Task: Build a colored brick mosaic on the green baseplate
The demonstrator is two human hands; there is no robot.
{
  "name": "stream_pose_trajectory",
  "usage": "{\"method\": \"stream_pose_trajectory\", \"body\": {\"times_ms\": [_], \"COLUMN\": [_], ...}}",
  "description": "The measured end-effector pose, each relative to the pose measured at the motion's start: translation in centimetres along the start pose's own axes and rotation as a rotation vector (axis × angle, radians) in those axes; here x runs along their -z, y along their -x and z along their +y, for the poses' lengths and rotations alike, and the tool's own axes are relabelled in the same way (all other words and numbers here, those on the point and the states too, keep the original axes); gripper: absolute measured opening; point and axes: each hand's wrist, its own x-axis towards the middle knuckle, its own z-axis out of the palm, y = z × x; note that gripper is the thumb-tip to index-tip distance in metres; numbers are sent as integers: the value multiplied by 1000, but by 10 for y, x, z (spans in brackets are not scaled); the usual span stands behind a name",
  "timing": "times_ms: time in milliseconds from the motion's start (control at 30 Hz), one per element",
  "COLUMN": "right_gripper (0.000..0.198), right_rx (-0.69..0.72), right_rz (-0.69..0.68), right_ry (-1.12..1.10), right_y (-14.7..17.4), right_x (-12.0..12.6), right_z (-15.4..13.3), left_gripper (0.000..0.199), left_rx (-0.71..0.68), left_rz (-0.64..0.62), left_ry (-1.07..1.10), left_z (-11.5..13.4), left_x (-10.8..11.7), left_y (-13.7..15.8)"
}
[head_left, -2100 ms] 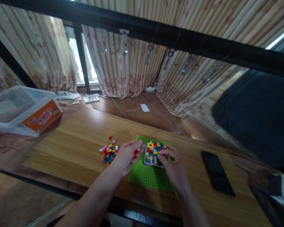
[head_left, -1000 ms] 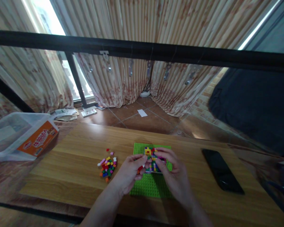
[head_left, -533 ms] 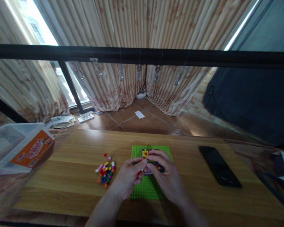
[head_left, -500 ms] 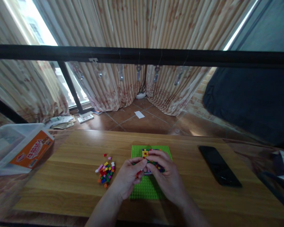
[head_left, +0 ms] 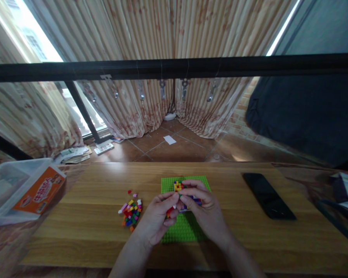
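Observation:
A green studded baseplate lies on the wooden table, carrying a patch of multicoloured small building bricks with yellow at its near-left corner. Over the plate, my left hand is closed, several small bricks, red and white among them, showing in its curled fingers. Thumb and fingertips of my right hand meet those of the left around a tiny green brick. Part of the brick patch is hidden behind my right hand. A loose pile of mixed bricks sits left of the plate.
A black phone lies on the table at the right. A clear plastic box with an orange label stands beyond the left edge. A dark horizontal bar crosses ahead, in front of curtains.
The camera view has tilted and shifted slightly. My hands stay together over the plate, with only small finger movement; more red and white shows in my left hand.

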Motion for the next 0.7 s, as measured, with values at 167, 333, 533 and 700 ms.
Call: {"method": "stream_pose_trajectory", "body": {"times_ms": [167, 333, 533, 700], "right_gripper": [17, 16, 10, 8], "right_rx": [99, 189, 22, -91], "right_rz": [-41, -34, 11, -56], "right_ry": [173, 206, 250, 328], "right_y": [1, 0, -5, -7], "right_x": [5, 9, 24, 31], "right_z": [-5, -5, 6, 10], "left_gripper": [36, 38, 38, 40], "left_rx": [-24, -27, -89, -170], "left_rz": [85, 109, 162, 261], "left_ry": [-32, -94, -104, -60], "left_z": [-1, -1, 6, 14], "left_x": [2, 1, 2, 10], "left_y": [-3, -2, -2, -4]}}
